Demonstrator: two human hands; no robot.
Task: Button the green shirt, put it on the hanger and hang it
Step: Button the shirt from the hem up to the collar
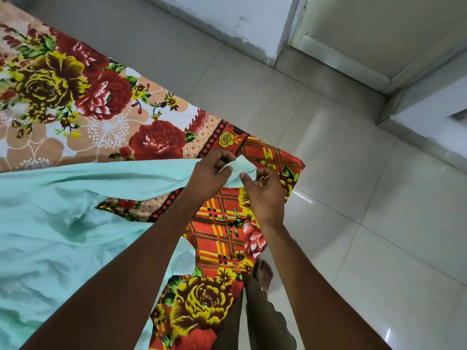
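**Between the two hands: one corner of the shirt, the rest trailing off to the left**

Between the hands, over the near corner of the bed point(83, 102), a narrow end of the green shirt point(63, 223) is held up. The left hand point(211, 173) pinches the cloth edge with curled fingers; the right hand point(264, 192) meets it from the other side, thumb and fingertips closed on the same strip, so both grip the shirt almost touching each other. Whether a button or buttonhole sits in that pinch is too small to tell.

From this point the shirt's long axis runs leftward and toward the person, spreading crumpled over the floral bedsheet point(222, 251). Its bulk lies wholly on the left hand's side; the right hand has only tiled floor point(353, 173) beyond it. By my reading, buttoning will travel leftward along that edge. No hanger is in view.
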